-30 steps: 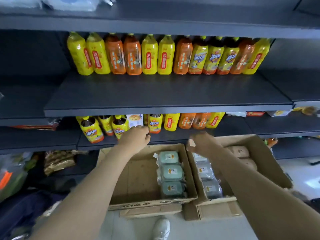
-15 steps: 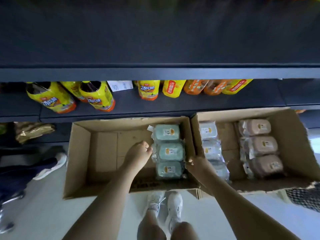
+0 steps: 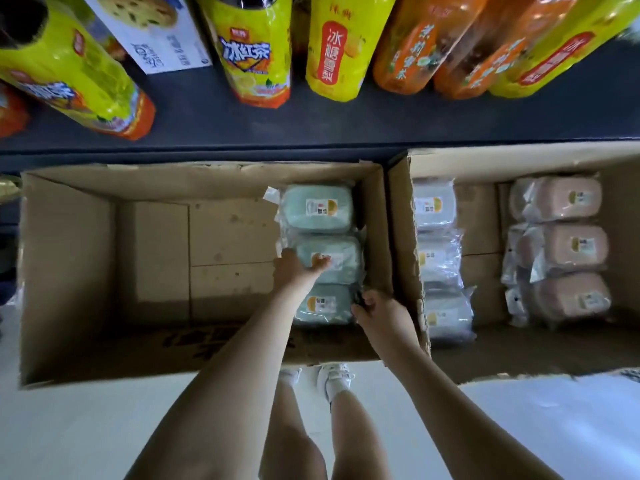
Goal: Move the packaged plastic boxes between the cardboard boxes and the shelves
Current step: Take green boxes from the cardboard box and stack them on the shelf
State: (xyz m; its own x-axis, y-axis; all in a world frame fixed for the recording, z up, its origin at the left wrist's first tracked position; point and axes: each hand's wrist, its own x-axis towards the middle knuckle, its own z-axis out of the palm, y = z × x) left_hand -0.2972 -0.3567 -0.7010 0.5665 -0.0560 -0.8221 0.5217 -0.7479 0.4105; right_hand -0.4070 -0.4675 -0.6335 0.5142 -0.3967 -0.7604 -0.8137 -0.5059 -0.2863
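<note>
Three green packaged plastic boxes lie in a column at the right side of the left cardboard box [image 3: 65, 271]. My left hand [image 3: 299, 268] grips the middle green box [image 3: 341, 258], thumb at its left edge and fingers over its label. My right hand [image 3: 379, 315] curls its fingers on the right edge of the nearest green box [image 3: 322, 304], beside the carton wall. The farthest green box [image 3: 317, 209] lies untouched. The right cardboard box [image 3: 485, 161] holds a column of grey packaged boxes [image 3: 434, 209] and a column of pink ones [image 3: 561, 199].
A dark shelf [image 3: 346, 126] runs just above the cartons, carrying yellow bottles [image 3: 254, 46], orange bottles [image 3: 426, 46] and a white carton [image 3: 149, 32]. The left half of the left cardboard box shows bare bottom. My legs and white shoes [image 3: 332, 375] stand on the pale floor below.
The view dropped from the shelves to the cartons and moved closer. Both hands went down into the left cardboard box: the left onto the middle green box, the right onto the nearest one.
</note>
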